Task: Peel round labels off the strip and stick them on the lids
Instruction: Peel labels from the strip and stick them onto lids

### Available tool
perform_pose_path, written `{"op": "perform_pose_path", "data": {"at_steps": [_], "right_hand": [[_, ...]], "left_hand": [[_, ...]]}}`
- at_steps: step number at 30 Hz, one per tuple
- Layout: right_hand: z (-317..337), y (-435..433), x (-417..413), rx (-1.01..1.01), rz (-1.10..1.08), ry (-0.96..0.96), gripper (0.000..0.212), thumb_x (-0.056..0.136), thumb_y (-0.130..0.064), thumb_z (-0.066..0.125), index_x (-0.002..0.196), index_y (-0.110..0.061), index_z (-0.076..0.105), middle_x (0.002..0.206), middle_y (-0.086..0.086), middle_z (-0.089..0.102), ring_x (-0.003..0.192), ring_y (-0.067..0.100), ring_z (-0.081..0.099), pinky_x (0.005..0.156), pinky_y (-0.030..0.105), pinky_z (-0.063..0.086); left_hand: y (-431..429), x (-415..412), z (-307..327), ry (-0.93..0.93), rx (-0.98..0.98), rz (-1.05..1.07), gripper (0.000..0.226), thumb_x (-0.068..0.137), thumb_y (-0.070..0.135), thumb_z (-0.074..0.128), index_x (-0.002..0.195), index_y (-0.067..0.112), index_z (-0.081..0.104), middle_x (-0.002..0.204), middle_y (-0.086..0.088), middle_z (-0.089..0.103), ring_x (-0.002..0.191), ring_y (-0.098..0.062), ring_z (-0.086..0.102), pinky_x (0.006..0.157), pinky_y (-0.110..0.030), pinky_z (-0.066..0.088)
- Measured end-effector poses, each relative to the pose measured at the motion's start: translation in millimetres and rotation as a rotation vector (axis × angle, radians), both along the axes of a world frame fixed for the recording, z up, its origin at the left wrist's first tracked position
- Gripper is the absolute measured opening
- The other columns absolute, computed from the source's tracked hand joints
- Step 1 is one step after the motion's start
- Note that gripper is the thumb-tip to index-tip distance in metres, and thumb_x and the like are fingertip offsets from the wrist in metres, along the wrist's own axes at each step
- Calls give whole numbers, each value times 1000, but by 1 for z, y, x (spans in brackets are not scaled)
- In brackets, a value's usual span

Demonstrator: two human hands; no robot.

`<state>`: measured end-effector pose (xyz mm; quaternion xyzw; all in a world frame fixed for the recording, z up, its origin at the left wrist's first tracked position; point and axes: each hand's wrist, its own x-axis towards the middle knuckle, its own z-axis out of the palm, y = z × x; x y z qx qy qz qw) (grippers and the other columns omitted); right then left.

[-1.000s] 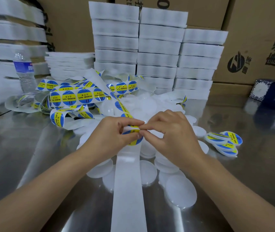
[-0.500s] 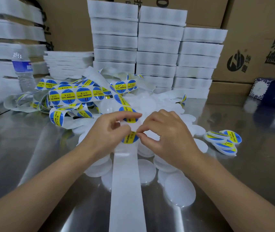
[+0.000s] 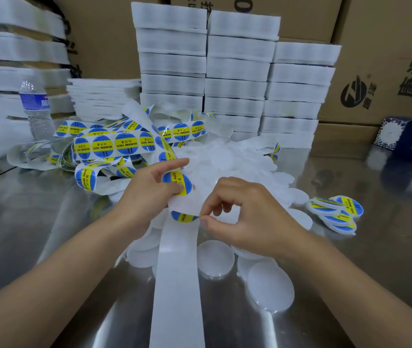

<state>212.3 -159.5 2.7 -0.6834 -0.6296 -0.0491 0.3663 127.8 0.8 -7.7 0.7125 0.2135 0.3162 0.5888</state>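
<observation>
Left hand [image 3: 147, 194] grips the label strip [image 3: 177, 285]; right hand [image 3: 247, 222] pinches 1 round label [image 3: 183, 217] at the strip's fold. About 4 labelled lids [image 3: 335, 213] lie right, blank lids [image 3: 270, 285] beneath, 1 water bottle [image 3: 38, 109] left.

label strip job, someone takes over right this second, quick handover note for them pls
Left hand: grips the label strip, holding it up off the table.
Right hand: pinches the edge of a round label, partly lifted off the backing.
Done: a few labelled lids piled at the right.
Left: finish this peel and stick it on one of the blank lids lying under and beyond the hands; many more remain, with plenty of labels on the tangled strip behind.
</observation>
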Motion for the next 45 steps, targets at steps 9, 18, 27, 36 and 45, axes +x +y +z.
{"op": "perform_pose_path", "data": {"at_steps": [9,18,27,36,45], "right_hand": [[36,-22,33,51,-212,522,8,76,-22,69,72,-16,66,62,-5,59,59,10,48,62,26,41],[29,-48,72,-861,-728,-30,49,78,-11,57,121,-31,45,105,-2,51,88,17,55,64,25,45],[33,-53,76,-921,-654,57,61,71,-19,69,119,-38,36,109,-5,56,84,16,61,70,28,50],[31,-54,83,-749,-699,128,76,69,-17,73,130,-32,29,109,0,50,91,19,57,76,32,47],[16,-41,82,-782,-703,97,94,70,-15,75,142,-26,16,132,10,39,106,27,53,90,37,47]], "left_hand": [[2,-1,5,7,-154,44,48,83,-15,44,100,24,69,98,-3,72,90,-11,71,97,-42,50],[-16,-8,3,-19,43,-280,61,84,-22,43,102,31,68,122,7,63,92,-13,72,84,-28,56],[-23,-16,11,-246,76,-404,55,82,-27,46,102,19,69,114,1,70,95,-22,71,81,-24,56],[-33,-20,9,-183,160,-497,49,83,-26,46,90,13,74,105,-3,74,95,-19,71,82,-22,55],[-23,-8,5,43,88,-214,42,82,-17,48,84,13,76,87,-2,76,84,-9,73,73,-13,54]]}}
